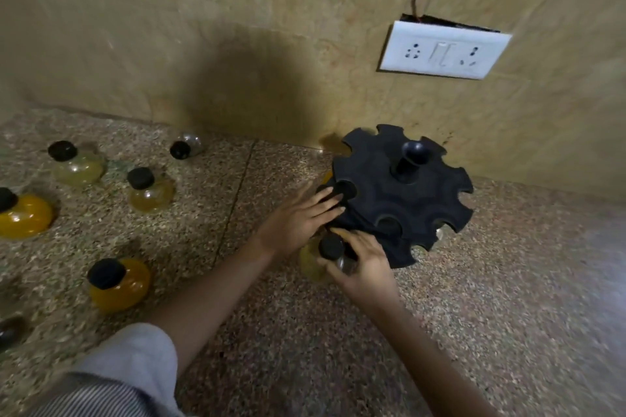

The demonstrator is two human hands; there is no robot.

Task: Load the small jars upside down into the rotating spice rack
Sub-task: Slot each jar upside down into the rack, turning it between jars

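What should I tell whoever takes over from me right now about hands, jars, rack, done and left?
Left hand: open, fingers resting on the edge of the spice rack.
Right hand: grips a black-capped jar at the rack's near side, cap up, not seated.
Loose jars: at least five on the counter, to the left.
Done: cannot tell; slots mostly hidden.
Left: invert and seat the held jar, then the loose ones.

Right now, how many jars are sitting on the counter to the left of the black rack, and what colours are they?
Bright orange jars: 2
Pale yellow jars: 2
Clear jar: 1
Dark jar, cut off by the left edge: 1
Total: 6, not counting the held jar in the right hand.
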